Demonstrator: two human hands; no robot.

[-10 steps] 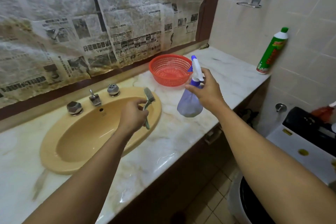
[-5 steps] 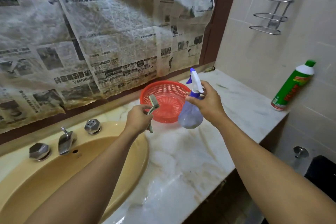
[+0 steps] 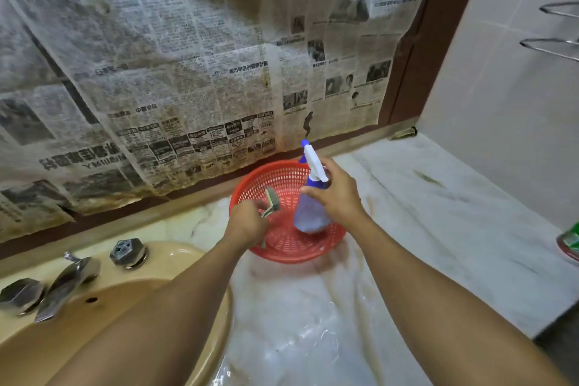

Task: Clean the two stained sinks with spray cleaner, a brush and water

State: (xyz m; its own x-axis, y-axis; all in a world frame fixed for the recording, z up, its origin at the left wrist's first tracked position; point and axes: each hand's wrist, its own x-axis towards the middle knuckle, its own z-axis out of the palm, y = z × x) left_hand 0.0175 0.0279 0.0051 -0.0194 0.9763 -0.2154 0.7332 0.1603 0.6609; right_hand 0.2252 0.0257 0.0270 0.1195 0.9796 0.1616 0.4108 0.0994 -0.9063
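Sink: lower left, no stains in the part that shows; second sink out of view.
Brush: left hand has its fingers curled round the handle, now over the basket, no longer over the sink rim.
Spray bottle: right hand is clamped on the neck; the base has dropped into the basket, contact unclear.
Meaning: both tools have left the sink, so scrubbing here is probably finished and they are being stowed.

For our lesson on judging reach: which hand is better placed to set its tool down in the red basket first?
Probably the right hand: its spray bottle hangs low over the basket's middle, while the left hand holds the brush at the rim.
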